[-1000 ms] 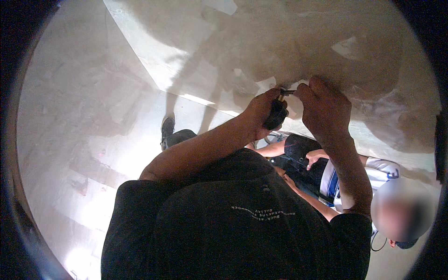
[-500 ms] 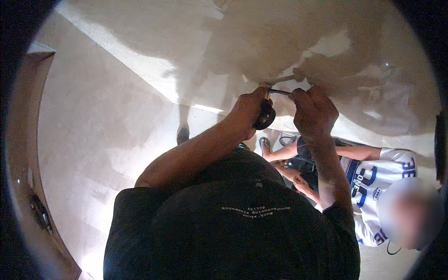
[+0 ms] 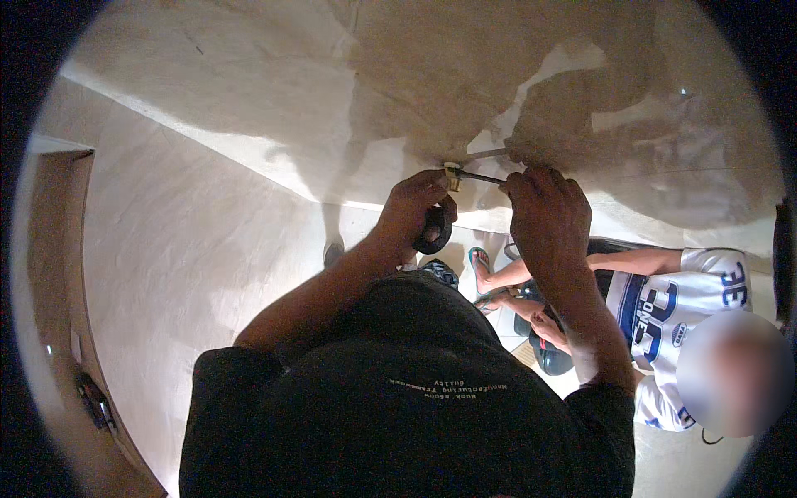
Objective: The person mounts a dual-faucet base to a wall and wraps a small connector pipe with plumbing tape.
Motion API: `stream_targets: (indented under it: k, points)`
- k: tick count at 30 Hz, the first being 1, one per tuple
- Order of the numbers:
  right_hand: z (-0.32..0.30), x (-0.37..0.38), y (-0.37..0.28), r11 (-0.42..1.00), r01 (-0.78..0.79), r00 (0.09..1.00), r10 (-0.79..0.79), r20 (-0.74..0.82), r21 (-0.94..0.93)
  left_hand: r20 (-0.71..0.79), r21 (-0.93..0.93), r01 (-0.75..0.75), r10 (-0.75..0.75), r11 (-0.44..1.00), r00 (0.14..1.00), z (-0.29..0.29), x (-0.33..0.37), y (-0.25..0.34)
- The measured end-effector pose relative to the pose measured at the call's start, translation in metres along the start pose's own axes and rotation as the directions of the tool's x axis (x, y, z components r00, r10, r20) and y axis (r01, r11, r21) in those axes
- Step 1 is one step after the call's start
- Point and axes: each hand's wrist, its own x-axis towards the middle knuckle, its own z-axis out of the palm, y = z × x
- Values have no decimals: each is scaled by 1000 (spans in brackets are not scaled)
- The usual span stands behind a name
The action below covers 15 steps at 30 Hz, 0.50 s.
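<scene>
A small brass fitting (image 3: 453, 180) with a pale top sits against the beige wall (image 3: 274, 91). My left hand (image 3: 408, 207) is closed beside it, fingertips at the fitting. A round black roll (image 3: 434, 232), looking like tape, hangs in that hand's curled fingers. From the right, my right hand (image 3: 550, 212) grips a thin dark metal rod tool (image 3: 481, 177), whose far end meets the fitting; its handle is hidden in the fist, so I cannot tell its exact kind.
A seated person in a white and blue jersey (image 3: 656, 311) is close on my right, legs stretched toward the wall below my right forearm. At the far left stands a brown panel or door edge (image 3: 62, 249) with a dark handle (image 3: 98, 402). Shadows cover the wall.
Both hands have shifted slightly left and down in the picture, along with the view. The brass fitting now shows between left fingers and rod; before, the left hand mostly covered it.
</scene>
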Motion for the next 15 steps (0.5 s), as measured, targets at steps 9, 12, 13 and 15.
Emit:
stream_targets:
  k: [9, 12, 13, 15]
  points:
    - [-4, 23, -14, 969, 150, 914, -61, 402, -194, -68, -29, -27, 25, 999, 997, 9, -10, 8]
    - [4, 21, -9, 968, 146, 893, -41, 448, -203, 37, 29, 6, -7, 1000, 999, 7, 0, 3]
    - [5, 21, -8, 969, 162, 884, -58, 463, -187, 118, 88, -4, -7, 996, 993, 5, 3, 1]
    - [10, 19, -6, 978, 135, 895, -52, 443, -158, 147, 63, 49, -58, 997, 987, 3, -1, 0]
